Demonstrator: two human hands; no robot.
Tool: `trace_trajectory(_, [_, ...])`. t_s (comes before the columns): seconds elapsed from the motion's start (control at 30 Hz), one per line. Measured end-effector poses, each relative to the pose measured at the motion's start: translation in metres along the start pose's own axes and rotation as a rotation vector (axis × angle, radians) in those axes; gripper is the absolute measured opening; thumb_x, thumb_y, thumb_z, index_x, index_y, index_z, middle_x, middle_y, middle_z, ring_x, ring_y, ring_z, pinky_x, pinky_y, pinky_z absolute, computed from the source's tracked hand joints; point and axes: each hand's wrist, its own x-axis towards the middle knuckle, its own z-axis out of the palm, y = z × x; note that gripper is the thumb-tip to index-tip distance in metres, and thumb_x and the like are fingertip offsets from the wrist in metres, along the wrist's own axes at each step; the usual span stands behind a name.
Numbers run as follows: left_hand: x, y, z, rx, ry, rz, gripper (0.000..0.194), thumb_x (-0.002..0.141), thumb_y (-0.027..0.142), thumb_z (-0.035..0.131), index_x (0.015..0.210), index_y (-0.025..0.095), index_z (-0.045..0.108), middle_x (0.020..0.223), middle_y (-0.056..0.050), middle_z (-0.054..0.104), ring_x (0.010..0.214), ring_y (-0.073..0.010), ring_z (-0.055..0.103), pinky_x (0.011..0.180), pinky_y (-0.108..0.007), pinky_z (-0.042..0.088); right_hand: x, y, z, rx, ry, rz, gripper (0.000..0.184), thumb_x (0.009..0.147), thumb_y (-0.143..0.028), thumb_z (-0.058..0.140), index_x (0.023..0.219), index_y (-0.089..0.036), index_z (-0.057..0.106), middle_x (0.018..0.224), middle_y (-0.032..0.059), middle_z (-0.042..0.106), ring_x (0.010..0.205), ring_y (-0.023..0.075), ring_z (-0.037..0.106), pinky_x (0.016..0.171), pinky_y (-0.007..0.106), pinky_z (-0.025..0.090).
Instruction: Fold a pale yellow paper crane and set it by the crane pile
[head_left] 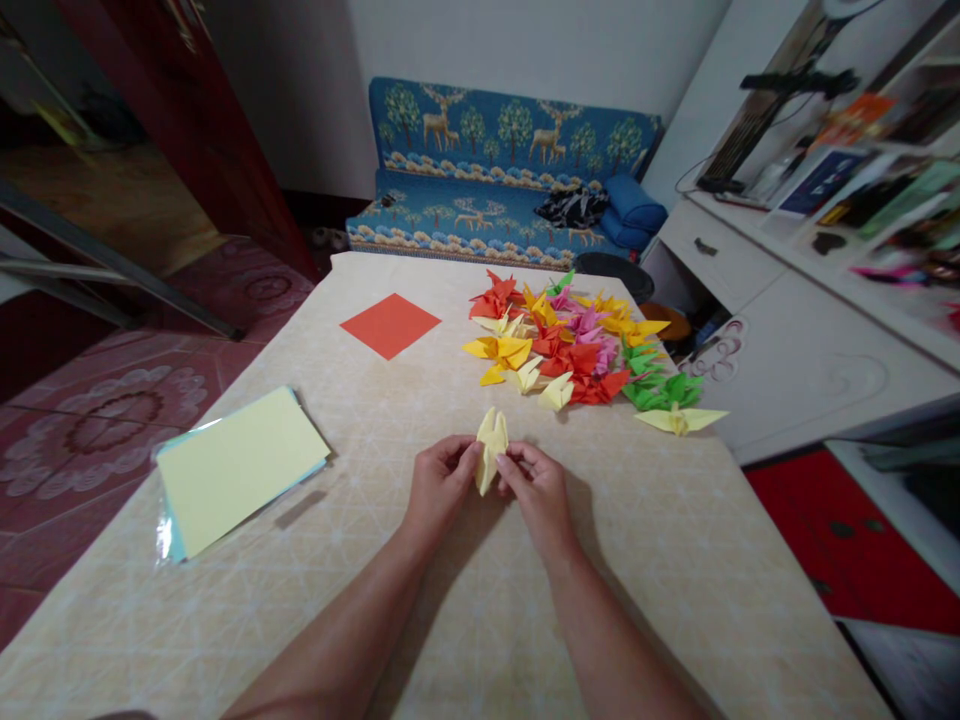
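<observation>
Between my two hands is a pale yellow origami crane, partly folded, its two points facing away from me. My left hand pinches its left edge between thumb and fingers. On the right edge, my right hand is closed with the thumb lying on the paper. Beyond my hands and to the right lies a pile of folded paper cranes in red, orange, pink, green and pale yellow. One pale yellow crane with spread wings sits at the pile's near right side.
A red paper square lies flat at the far left of the cloth-covered table. Nearer on the left is a stack of pale yellow and blue paper on a clear sleeve. Behind stands a blue patterned sofa; a white cabinet is at right.
</observation>
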Motion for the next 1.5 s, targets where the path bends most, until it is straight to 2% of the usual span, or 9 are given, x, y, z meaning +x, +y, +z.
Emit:
trace_trajectory(0.97, [-0.0001, 0.0028, 0.0001, -0.004, 0.009, -0.011, 0.032, 0.079, 0.036, 0.053, 0.091, 0.012, 0.068, 0.081, -0.006, 0.069, 0.07, -0.0156, 0.059, 0.064, -0.023, 0.045, -0.0006, -0.0006, 0.0001, 0.0, -0.017, 0.003, 0.023, 0.074, -0.032, 0.061, 0.086, -0.012, 0.06, 0.062, 0.0003, 0.055, 0.049, 0.0088, 0.047, 0.047, 0.019, 0.039])
trace_trajectory(1.33, [0.0006, 0.0029, 0.0009, -0.055, 0.016, -0.018, 0.03, 0.077, 0.035, 0.057, 0.089, 0.011, 0.069, 0.08, -0.007, 0.07, 0.069, -0.0154, 0.06, 0.063, -0.023, 0.046, -0.0005, -0.0005, 0.0001, -0.007, 0.001, 0.011, 0.023, 0.073, -0.033, 0.063, 0.084, -0.012, 0.06, 0.057, -0.0015, 0.054, 0.047, 0.009, 0.047, 0.046, 0.018, 0.037])
trace_trajectory(1.5, [0.0005, 0.0018, 0.0032, -0.137, -0.025, -0.058, 0.031, 0.071, 0.035, 0.064, 0.088, 0.01, 0.068, 0.078, -0.007, 0.069, 0.065, -0.0149, 0.061, 0.06, -0.023, 0.046, -0.0008, 0.0001, 0.0004, -0.005, 0.017, 0.013, 0.022, 0.074, -0.033, 0.062, 0.084, -0.013, 0.06, 0.054, -0.0024, 0.052, 0.047, 0.0087, 0.046, 0.045, 0.018, 0.038])
